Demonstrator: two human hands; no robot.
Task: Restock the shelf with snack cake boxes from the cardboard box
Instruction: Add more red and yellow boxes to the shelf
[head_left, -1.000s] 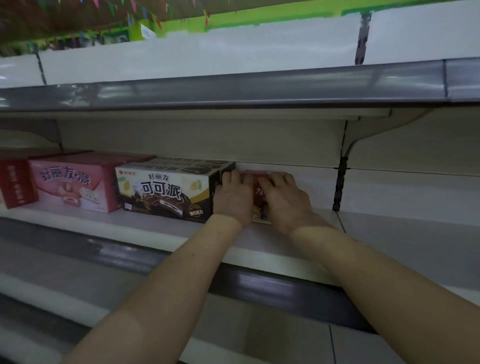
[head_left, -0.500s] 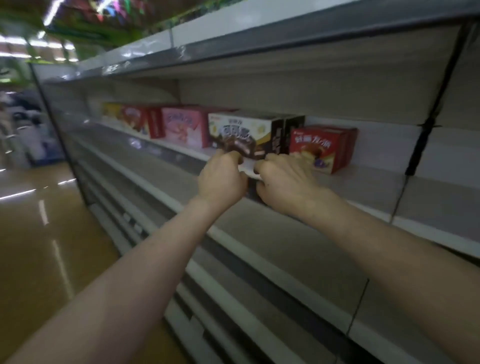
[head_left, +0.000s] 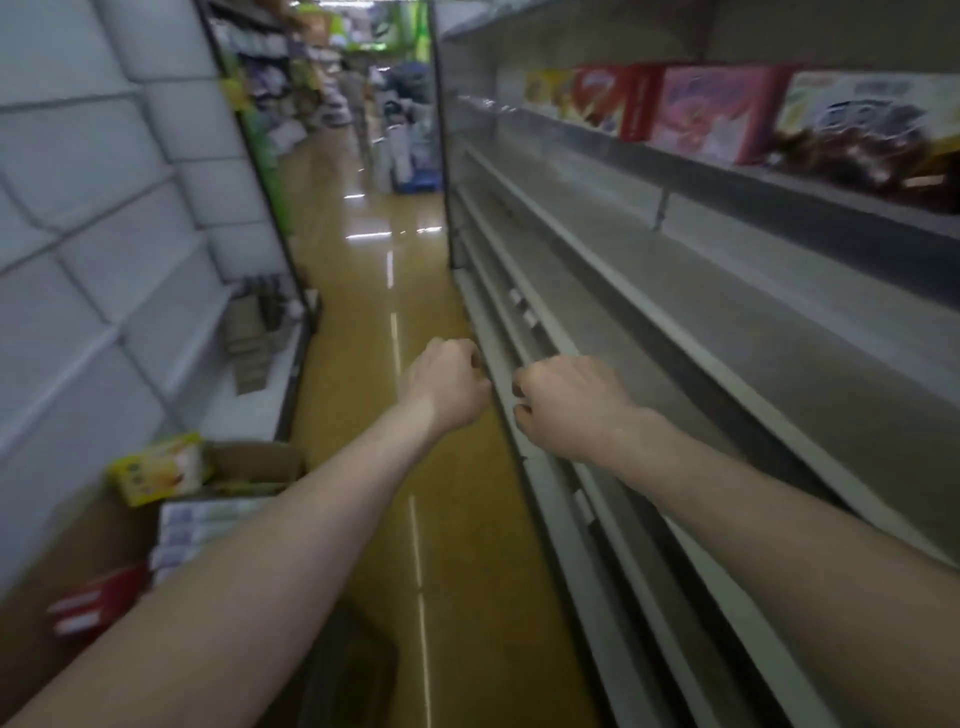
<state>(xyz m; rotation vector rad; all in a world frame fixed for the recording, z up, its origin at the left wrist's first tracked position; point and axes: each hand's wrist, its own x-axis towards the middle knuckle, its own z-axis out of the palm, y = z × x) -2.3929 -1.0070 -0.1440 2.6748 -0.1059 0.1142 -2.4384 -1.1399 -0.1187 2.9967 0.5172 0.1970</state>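
A store aisle with a glossy floor (head_left: 363, 291); snack cake boxes (head_left: 717, 119) line the shelf (head_left: 779, 202) upper right, more fill the cardboard box (head_left: 249, 462) lower left. Left hand (head_left: 447, 387) and right hand (head_left: 569, 402) reach forward, fingers curled, empty

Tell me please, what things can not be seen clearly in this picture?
All in the head view:
- Print on the shelf boxes: motion blur smears it.
- Rightmost brown box: cut off by the right edge.
- Cardboard box contents: partly hidden by the left forearm, and blurred.
- Left hand and right hand: curled, backs to the camera, so palms are hidden.
- Goods far down the aisle: too small.
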